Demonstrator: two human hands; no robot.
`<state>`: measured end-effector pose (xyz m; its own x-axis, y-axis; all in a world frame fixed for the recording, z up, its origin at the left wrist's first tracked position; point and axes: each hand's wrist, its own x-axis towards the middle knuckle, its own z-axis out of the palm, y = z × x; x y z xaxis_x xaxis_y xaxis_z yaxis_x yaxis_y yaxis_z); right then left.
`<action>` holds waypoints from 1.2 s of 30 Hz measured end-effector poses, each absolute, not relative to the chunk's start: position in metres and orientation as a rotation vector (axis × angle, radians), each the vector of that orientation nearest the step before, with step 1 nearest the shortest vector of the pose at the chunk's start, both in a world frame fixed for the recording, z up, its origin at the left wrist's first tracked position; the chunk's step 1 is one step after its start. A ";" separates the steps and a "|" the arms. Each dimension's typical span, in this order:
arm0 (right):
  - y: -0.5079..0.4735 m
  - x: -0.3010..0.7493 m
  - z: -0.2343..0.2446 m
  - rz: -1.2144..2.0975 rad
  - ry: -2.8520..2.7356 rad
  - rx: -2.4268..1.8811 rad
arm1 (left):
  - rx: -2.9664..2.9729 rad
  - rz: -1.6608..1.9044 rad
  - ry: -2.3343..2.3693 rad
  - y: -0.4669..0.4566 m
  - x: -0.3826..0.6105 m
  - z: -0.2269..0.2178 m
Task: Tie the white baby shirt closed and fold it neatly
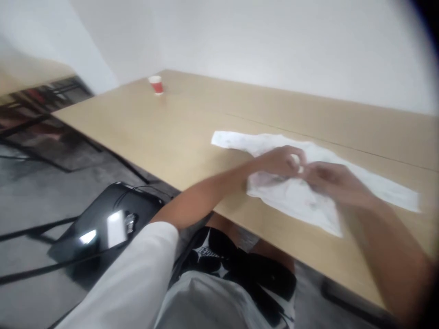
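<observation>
A white garment (377, 183) with faint pink marks lies spread flat on the light wooden table (171, 132). My left hand (279, 161) rests on its middle with the fingers curled, pinching the fabric. My right hand (334, 180) is right beside it, blurred by motion, its fingers closed on the same bunch of cloth. Both hands meet near the garment's centre.
A red paper cup (156, 85) stands far back on the left of the table. A black chair seat (103, 224) with a small white object on it sits left of my lap. More furniture legs crowd the floor at the far left.
</observation>
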<state>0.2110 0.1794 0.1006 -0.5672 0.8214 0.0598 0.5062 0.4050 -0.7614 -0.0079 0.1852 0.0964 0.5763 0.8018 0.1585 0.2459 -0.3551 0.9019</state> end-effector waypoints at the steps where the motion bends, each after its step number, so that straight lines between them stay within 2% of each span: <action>1: 0.178 0.207 0.104 1.038 -2.224 -1.137 | 1.895 0.745 0.853 0.185 -0.008 0.097; 3: 0.179 0.202 0.105 1.101 -2.237 -1.119 | 1.906 0.749 0.865 0.186 -0.009 0.099; 8: 0.190 0.200 0.096 0.861 -2.243 -1.075 | 1.869 0.702 0.963 0.190 -0.014 0.105; 14: 0.192 0.200 0.090 0.854 -2.228 -0.981 | 1.996 0.634 1.048 0.189 -0.012 0.113; 19: 0.196 0.200 0.086 0.555 -2.190 -0.972 | 2.180 0.557 1.117 0.194 -0.018 0.115; 26: 0.191 0.203 0.104 0.583 -2.303 -0.968 | 2.362 0.290 1.009 0.187 -0.027 0.140; 32: 0.147 0.214 0.129 0.730 -2.536 -0.851 | 2.457 -0.154 1.062 0.134 -0.028 0.164; 36: 0.113 0.230 0.123 0.569 -2.644 -0.973 | 2.543 -0.173 1.118 0.107 -0.043 0.158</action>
<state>0.2304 0.1126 0.1231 -0.7392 0.6642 0.1113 0.5597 0.6978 -0.4471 -0.0429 0.1070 0.1580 0.6803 0.6887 -0.2507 0.7323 -0.6244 0.2720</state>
